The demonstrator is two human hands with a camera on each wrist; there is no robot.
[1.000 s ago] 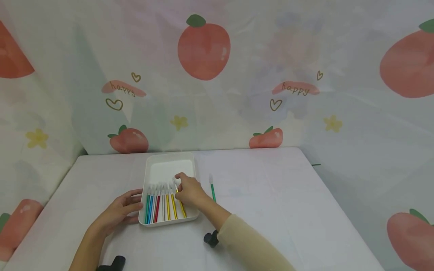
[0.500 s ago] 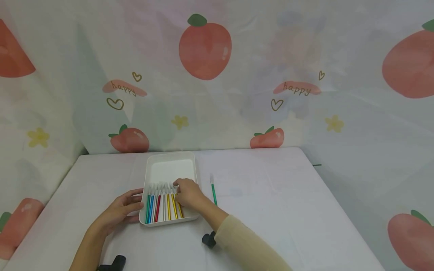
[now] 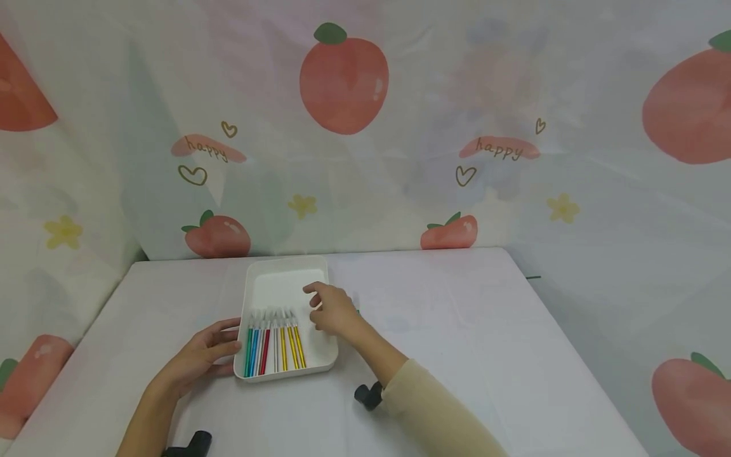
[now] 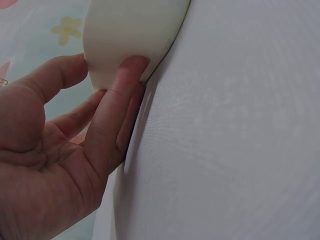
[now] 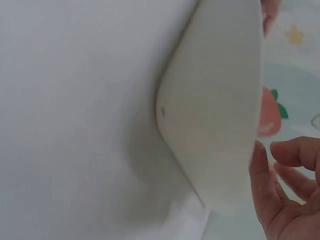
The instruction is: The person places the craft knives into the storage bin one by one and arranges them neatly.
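A white rectangular tray (image 3: 285, 285) stands on the table. In its near half lies a row of slim pens (image 3: 276, 346), with green, blue, red, silver and yellow barrels and pale, clear ends pointing away. My left hand (image 3: 197, 355) rests its fingertips against the tray's left wall; the left wrist view shows a fingertip pressing the outer wall (image 4: 135, 30). Over the tray's right side hovers my right hand (image 3: 337, 311), fingers loosely bent, holding nothing. In the right wrist view that hand is beside the tray's rim (image 5: 259, 100).
Right of the tray a green pen (image 3: 358, 311) lies on the white table (image 3: 457, 355), mostly hidden by my right hand and wrist. Behind the table hangs a cloth (image 3: 388, 178) printed with fruit. A black wrist mount (image 3: 368, 395) shows under the right sleeve.
My right hand has let go of the rightmost yellow pen and lifted away, up and to the right. That pen now lies closer to the row. The left hand stays put.
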